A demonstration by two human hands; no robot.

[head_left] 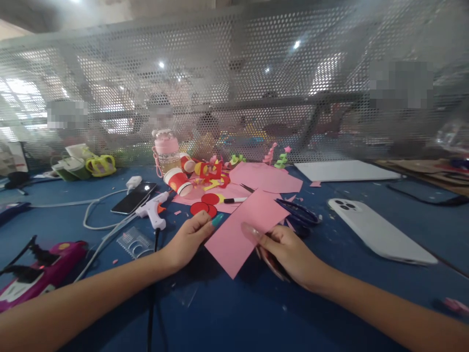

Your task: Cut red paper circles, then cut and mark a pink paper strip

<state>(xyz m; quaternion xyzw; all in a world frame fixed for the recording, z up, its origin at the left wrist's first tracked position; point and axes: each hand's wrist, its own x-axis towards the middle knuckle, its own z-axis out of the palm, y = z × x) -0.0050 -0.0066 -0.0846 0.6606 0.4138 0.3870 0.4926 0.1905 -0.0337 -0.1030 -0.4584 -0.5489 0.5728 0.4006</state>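
A pink paper sheet (246,230) lies tilted on the blue table (234,313), just in front of me. My left hand (190,238) pinches its left edge between thumb and fingers. My right hand (287,254) grips its right edge, thumb on top. Dark-handled scissors (298,213) lie just beyond my right hand, partly under the sheet. Red paper circles (203,206) sit just beyond my left hand.
A white glue gun (153,210), a black phone (134,198) with a white cable, a clear stencil (135,242), a pink bottle (167,151), paper cups and scraps lie at centre-left. A white phone (381,231) lies right. A perforated screen (256,88) closes the back.
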